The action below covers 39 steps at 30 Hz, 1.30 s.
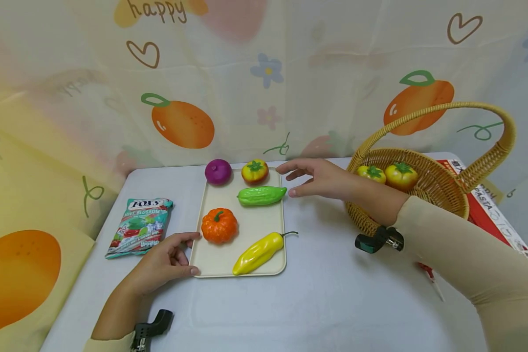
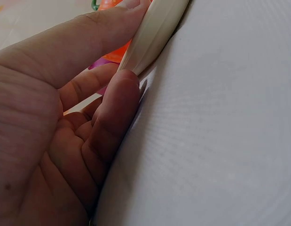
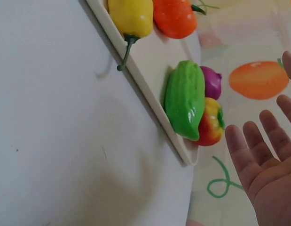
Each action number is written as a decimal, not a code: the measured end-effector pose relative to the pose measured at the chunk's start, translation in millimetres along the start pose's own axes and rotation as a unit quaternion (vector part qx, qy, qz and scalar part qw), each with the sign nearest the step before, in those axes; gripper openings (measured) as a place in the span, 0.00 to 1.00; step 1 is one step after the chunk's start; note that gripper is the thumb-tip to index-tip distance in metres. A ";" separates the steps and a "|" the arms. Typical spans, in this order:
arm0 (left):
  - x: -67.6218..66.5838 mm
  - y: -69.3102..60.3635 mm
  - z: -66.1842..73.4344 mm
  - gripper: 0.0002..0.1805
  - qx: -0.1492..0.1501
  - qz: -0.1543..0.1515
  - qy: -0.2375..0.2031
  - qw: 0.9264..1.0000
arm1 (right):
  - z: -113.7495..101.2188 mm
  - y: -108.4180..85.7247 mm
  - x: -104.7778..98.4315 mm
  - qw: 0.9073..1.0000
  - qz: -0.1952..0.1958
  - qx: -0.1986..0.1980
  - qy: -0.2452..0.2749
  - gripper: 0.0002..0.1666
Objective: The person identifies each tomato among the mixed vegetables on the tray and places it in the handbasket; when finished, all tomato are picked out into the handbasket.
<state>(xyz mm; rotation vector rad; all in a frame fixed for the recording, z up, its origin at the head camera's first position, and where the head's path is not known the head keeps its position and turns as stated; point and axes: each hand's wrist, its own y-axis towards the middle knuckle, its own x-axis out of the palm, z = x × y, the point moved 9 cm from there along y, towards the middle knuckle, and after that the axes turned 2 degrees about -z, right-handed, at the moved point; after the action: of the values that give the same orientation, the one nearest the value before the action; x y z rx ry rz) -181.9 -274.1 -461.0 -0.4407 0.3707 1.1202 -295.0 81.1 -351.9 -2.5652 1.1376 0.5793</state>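
A cream tray [image 1: 220,205] lies on the table. In it are an orange pumpkin [image 1: 219,225], a yellow chili pepper [image 1: 258,253] with its stem over the right rim, a green ridged cucumber-like vegetable [image 1: 261,195], and a red-yellow tomato-like fruit [image 1: 254,171]. A purple onion [image 1: 218,172] sits at the far left corner. My left hand [image 1: 165,259] holds the tray's near left edge, with thumb and fingers at the rim [image 2: 157,33]. Beside the far right corner, my right hand [image 1: 319,178] hovers with its fingers [image 3: 260,143] spread, holding nothing.
At the right stands a wicker basket [image 1: 440,195] with a tall handle and two tomato-like fruits [image 1: 400,176] inside. A red-and-white package [image 1: 488,215] lies behind it. Left of the tray is a candy bag [image 1: 140,226]. A small red-and-white object [image 1: 431,278] lies near my right forearm.
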 end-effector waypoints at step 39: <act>1.0 -0.4 -3.0 0.42 -0.008 -0.003 -0.005 1.000 | 47.3 89.0 7.4 0.980 0.141 0.081 0.112 0.39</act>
<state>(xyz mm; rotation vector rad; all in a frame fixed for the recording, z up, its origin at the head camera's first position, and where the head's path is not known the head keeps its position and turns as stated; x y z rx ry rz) -181.3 -275.0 -464.0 -0.4494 0.3526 1.1204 -369.0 37.2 -404.8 -2.3917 1.5714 0.2441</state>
